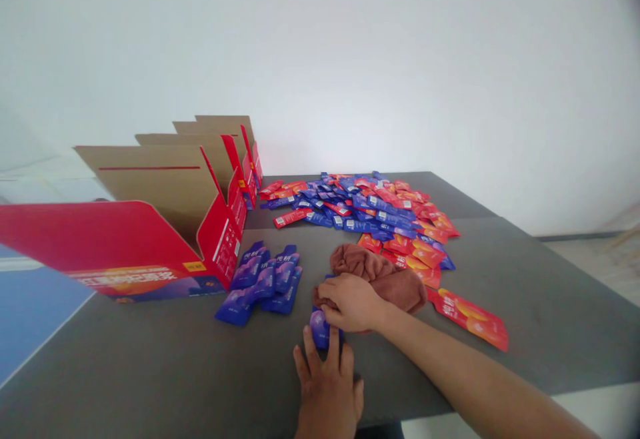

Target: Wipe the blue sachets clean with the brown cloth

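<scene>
A blue-purple pouch [320, 329] lies flat on the grey table in front of me. My left hand [327, 382] is spread open, its fingertips resting on the pouch's near end. Bunched in the closed fingers of my right hand [353, 302] is a brown cloth [395, 282], pressed against the far part of the same pouch, which it partly covers. Left of the hands sits a small group of blue pouches [265, 282], overlapping each other. A single red-orange pouch [473, 317] lies to the right of the cloth.
A heap of mixed red and blue pouches [350, 202] spreads over the table's far half. Several red cardboard boxes [220, 239] with raised flaps stand in a row along the left side. Behind the table rises a white wall [350, 65].
</scene>
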Available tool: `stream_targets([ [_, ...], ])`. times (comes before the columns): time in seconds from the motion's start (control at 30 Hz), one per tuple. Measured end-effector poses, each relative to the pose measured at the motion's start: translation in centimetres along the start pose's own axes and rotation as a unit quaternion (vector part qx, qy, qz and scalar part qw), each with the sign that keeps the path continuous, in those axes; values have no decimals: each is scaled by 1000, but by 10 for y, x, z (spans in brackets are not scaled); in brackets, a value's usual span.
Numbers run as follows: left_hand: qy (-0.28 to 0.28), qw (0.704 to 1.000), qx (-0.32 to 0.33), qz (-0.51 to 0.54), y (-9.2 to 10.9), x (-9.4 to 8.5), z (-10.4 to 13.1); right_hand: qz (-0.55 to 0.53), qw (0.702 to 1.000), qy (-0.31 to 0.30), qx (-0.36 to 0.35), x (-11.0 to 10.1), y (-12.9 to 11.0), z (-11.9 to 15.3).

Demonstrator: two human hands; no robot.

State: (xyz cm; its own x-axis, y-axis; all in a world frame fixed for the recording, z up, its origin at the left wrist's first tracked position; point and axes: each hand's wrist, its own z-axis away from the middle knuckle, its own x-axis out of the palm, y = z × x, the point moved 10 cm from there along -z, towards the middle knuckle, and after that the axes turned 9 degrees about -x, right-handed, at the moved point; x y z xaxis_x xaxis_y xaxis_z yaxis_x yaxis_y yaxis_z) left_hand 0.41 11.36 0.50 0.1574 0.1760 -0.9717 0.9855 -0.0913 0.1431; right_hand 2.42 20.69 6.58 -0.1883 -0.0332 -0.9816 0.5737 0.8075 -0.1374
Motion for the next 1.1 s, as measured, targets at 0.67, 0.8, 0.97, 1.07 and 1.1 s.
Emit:
stream_targets([
  [0.67,-29,998,-2,-50,-1,6,-2,-44,998,-34,28,-2,10,7],
  [0.8,-21,998,3,-56,-1,7,-2,-74,997,-29,2,-3,8,10],
  [0.97,-15,998,11,-55,0,7,-1,-83,996,-31,-25,-1,4,10],
  [1.07,-13,998,10,-53,1,6,-1,-80,996,-41,-12,0,5,9],
  [1.1,-13,998,9,-54,1,5,-1,-73,996,-42,2,0,7,9],
])
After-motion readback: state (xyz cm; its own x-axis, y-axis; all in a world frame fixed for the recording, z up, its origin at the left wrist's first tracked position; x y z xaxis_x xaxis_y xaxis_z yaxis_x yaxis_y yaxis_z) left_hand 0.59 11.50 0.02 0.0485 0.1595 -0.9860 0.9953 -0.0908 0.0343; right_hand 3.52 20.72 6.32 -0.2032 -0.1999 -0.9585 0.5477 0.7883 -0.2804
